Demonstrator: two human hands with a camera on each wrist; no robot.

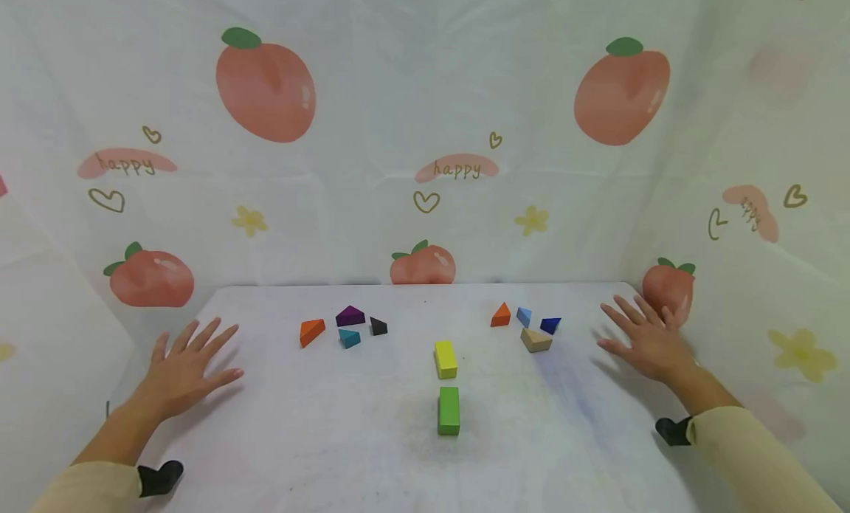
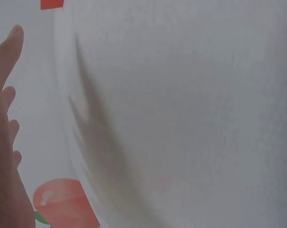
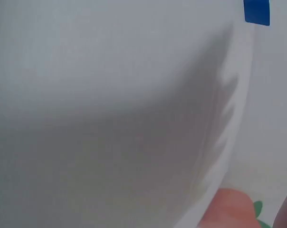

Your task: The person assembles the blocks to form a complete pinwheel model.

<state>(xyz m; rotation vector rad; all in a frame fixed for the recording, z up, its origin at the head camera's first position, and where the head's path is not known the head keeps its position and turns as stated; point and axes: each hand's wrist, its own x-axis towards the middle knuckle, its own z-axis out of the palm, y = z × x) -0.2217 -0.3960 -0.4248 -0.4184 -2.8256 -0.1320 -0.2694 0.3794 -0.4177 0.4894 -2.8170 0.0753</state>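
Note:
Over the left side of the white table, my left hand (image 1: 184,376) is spread with straight fingers and holds nothing. Nearest to it lies an orange triangular block (image 1: 311,332), beside purple (image 1: 350,317), teal (image 1: 349,338) and black (image 1: 378,326) ones. My right hand (image 1: 647,341), fingers also spread and holding nothing, is over the right edge. A dark blue triangular block (image 1: 550,325) is closest to it, grouped with tan (image 1: 536,340), light blue (image 1: 524,317) and orange-red (image 1: 501,315) blocks. Between the hands lie a yellow block (image 1: 446,359) and, nearer me, a green block (image 1: 448,410).
The white table (image 1: 299,439) has its far edge against a hanging white cloth (image 1: 372,107) printed with fruit, hearts and flowers. Cloth also hangs along both sides. Black wrist mounts (image 1: 159,478) show at both sleeves.

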